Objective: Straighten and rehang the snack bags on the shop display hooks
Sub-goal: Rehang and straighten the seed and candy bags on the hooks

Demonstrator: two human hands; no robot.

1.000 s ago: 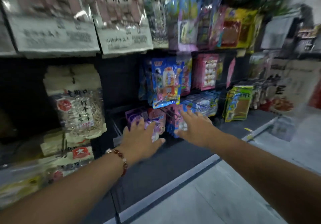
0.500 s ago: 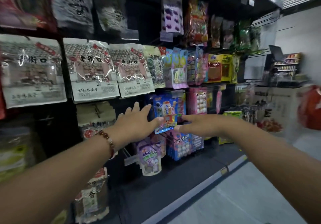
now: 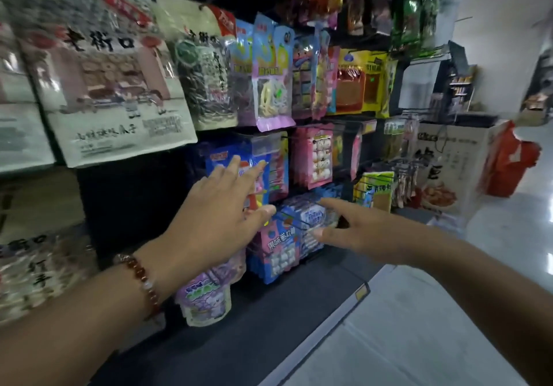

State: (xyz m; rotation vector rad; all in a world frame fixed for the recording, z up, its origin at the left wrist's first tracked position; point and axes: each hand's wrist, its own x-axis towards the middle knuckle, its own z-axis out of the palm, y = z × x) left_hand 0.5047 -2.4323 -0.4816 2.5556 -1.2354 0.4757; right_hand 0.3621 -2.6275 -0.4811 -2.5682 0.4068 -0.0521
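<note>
Against the dark pegboard display, in the single head view, both hands reach toward the middle rows of hanging packets. The left hand (image 3: pixel 223 206), with a brown beaded bracelet (image 3: pixel 140 281) at its wrist, has its fingers straight and spread, the tips lying over the front of a blue glossy plastic snack bag (image 3: pixel 221 153) on its hook; it holds nothing, and whether the fingertips actually press the bag or only hover in front of it cannot be told. The flat hand suits steadying or squaring the bag so that it faces forward. The right hand (image 3: pixel 363 231) is likewise open and empty, fingers extended toward a blue-and-white row of small sweet packets (image 3: pixel 311 216) hanging one row lower, just beside the left hand's bag; contact there is unclear too. Judging from this, the straightening is at its start, with neither bag yet lifted from its hook.

Below these hang a pale purple pouch (image 3: pixel 206 299) and a pink-and-blue packet with white sweets (image 3: pixel 278 251). Above, large cream paper seed bags with black lettering (image 3: pixel 110 86) hang slightly tilted, beside pink and yellow packets (image 3: pixel 353 86). A dark base shelf (image 3: pixel 269 325) runs under the display, meeting a pale grey glossy floor (image 3: pixel 419 325). Farther along stands a printed cardboard carton (image 3: pixel 449 170) with a red bag (image 3: pixel 508 158) beside it.
</note>
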